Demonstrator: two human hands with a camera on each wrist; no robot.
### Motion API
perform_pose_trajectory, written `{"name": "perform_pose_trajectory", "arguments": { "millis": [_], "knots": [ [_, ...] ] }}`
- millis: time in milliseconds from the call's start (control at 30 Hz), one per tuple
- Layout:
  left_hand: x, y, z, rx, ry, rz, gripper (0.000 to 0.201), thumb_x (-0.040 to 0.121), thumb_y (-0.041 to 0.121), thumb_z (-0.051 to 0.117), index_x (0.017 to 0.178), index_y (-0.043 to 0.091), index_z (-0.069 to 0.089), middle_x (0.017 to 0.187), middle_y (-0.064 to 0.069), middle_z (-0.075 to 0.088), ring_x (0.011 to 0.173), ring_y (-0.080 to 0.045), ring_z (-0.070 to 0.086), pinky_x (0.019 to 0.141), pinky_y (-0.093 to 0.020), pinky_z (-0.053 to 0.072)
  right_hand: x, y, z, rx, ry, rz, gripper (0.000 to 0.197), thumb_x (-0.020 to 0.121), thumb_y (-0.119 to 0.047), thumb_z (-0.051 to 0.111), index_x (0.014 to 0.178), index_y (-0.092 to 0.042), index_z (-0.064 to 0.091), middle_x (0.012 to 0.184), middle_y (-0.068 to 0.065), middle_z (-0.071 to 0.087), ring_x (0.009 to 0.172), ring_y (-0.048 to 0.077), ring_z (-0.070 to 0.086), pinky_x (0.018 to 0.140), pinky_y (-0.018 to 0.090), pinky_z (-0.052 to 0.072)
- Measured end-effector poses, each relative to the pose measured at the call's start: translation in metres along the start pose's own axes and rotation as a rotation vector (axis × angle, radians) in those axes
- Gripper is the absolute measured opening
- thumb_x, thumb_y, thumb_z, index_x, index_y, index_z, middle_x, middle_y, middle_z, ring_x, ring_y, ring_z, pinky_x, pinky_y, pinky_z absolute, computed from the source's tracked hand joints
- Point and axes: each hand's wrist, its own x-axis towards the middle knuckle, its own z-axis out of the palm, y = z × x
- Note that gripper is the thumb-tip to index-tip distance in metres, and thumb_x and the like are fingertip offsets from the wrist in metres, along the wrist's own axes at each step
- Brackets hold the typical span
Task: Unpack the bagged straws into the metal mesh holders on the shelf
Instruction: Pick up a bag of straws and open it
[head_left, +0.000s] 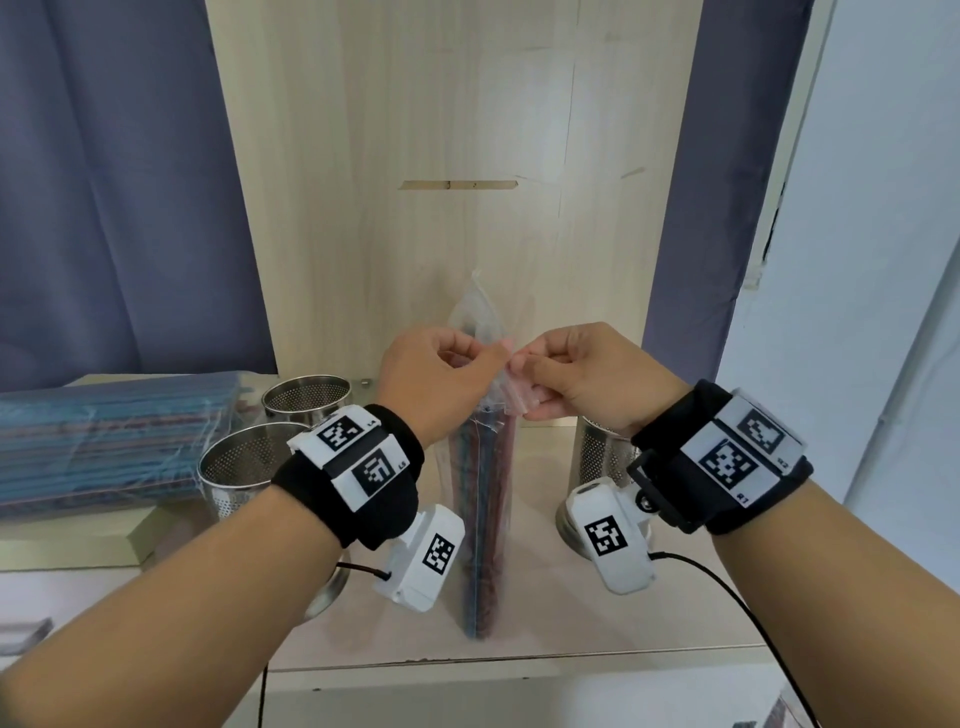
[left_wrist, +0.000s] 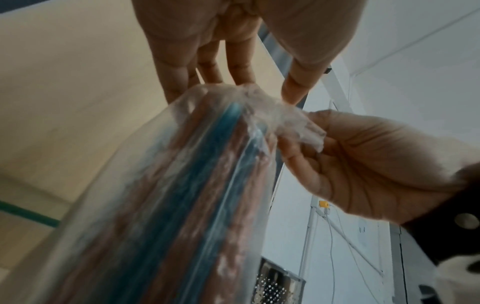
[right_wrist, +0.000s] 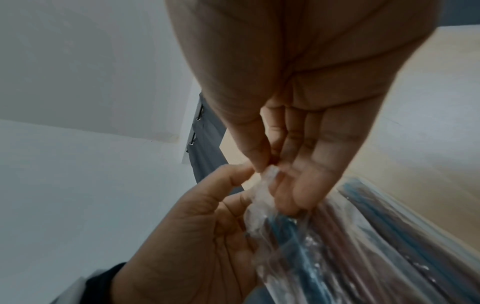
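A clear plastic bag of blue and red straws (head_left: 483, 519) stands upright on the wooden shelf (head_left: 545, 623). My left hand (head_left: 488, 358) and right hand (head_left: 524, 366) both pinch its crumpled top, close together. In the left wrist view the left hand (left_wrist: 257, 86) has its fingertips on the bag (left_wrist: 168, 205), and the right hand (left_wrist: 298, 133) pinches the loose plastic. The right wrist view shows the right hand (right_wrist: 272, 176) and left hand (right_wrist: 246, 185) meeting on the bag (right_wrist: 363, 246). Three metal mesh holders stand empty: back left (head_left: 306, 400), front left (head_left: 244, 467), and right (head_left: 602, 462), partly hidden by my right wrist.
A flat stack of more bagged straws (head_left: 104, 441) lies to the left on a raised board (head_left: 130, 540). The cabinet's wooden back panel (head_left: 457, 156) rises behind the bag. Blue curtains (head_left: 104, 182) hang on both sides. A black cable (head_left: 753, 613) trails from my right wrist.
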Motion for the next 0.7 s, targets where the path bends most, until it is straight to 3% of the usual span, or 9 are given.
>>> {"name": "perform_pose_trajectory", "arguments": {
  "millis": [67, 133, 233, 367, 467, 600, 700],
  "knots": [
    [-0.001, 0.003, -0.002, -0.003, -0.004, -0.031, 0.021, 0.081, 0.037, 0.075, 0.074, 0.017, 0.075, 0.068, -0.001, 0.073, 0.060, -0.012, 0.065, 0.060, -0.026, 0.053, 0.000, 0.002, 0.000, 0.054, -0.012, 0.012, 0.012, 0.095, -0.010, 0.060, 0.085, -0.005, 0.065, 0.052, -0.008, 0.064, 0.050, 0.001, 0.061, 0.060, 0.017, 0.057],
    [-0.001, 0.006, -0.003, -0.028, -0.022, -0.059, 0.016, 0.083, 0.029, 0.074, 0.074, 0.016, 0.076, 0.071, -0.004, 0.074, 0.064, -0.013, 0.067, 0.069, -0.030, 0.059, 0.000, 0.003, 0.000, 0.147, -0.033, 0.045, 0.012, 0.095, -0.011, 0.059, 0.089, -0.004, 0.066, 0.062, -0.003, 0.070, 0.057, 0.004, 0.066, 0.063, 0.018, 0.058],
    [-0.001, 0.007, -0.002, -0.044, -0.049, -0.064, 0.017, 0.086, 0.024, 0.072, 0.072, 0.016, 0.076, 0.076, -0.009, 0.075, 0.068, -0.015, 0.067, 0.078, -0.035, 0.059, 0.001, 0.005, -0.002, 0.265, -0.055, 0.100, 0.015, 0.096, -0.011, 0.056, 0.097, 0.000, 0.068, 0.082, 0.009, 0.073, 0.069, 0.012, 0.070, 0.069, 0.023, 0.059],
    [-0.003, 0.006, -0.002, -0.042, -0.053, -0.050, 0.019, 0.087, 0.026, 0.070, 0.070, 0.021, 0.076, 0.078, -0.004, 0.076, 0.079, -0.017, 0.072, 0.084, -0.035, 0.058, 0.003, 0.006, -0.002, 0.304, -0.053, 0.122, 0.019, 0.096, -0.010, 0.057, 0.104, 0.005, 0.066, 0.089, 0.013, 0.071, 0.073, 0.014, 0.070, 0.072, 0.023, 0.059],
    [-0.003, 0.007, 0.000, -0.057, -0.064, -0.061, 0.016, 0.087, 0.025, 0.070, 0.071, 0.022, 0.074, 0.082, -0.006, 0.076, 0.085, -0.024, 0.072, 0.085, -0.040, 0.058, 0.004, 0.008, -0.001, 0.304, -0.029, 0.119, 0.018, 0.096, -0.009, 0.057, 0.101, 0.006, 0.067, 0.085, 0.012, 0.071, 0.072, 0.015, 0.069, 0.071, 0.023, 0.060],
    [-0.004, 0.005, 0.003, -0.047, -0.008, -0.031, 0.013, 0.082, 0.026, 0.074, 0.076, 0.025, 0.063, 0.086, -0.012, 0.073, 0.085, -0.034, 0.070, 0.082, -0.049, 0.058, 0.006, 0.012, 0.004, 0.180, 0.083, 0.058, 0.020, 0.092, -0.004, 0.060, 0.098, 0.013, 0.066, 0.066, 0.005, 0.062, 0.062, 0.011, 0.060, 0.066, 0.021, 0.059],
    [-0.006, 0.007, 0.003, -0.039, -0.041, -0.048, 0.019, 0.079, 0.040, 0.071, 0.073, 0.023, 0.072, 0.079, -0.005, 0.075, 0.078, -0.024, 0.071, 0.081, -0.045, 0.058, 0.005, 0.013, 0.007, 0.120, 0.117, -0.002, 0.015, 0.091, -0.007, 0.063, 0.086, 0.006, 0.069, 0.059, 0.001, 0.064, 0.055, 0.006, 0.061, 0.063, 0.020, 0.058]
  ]
}}
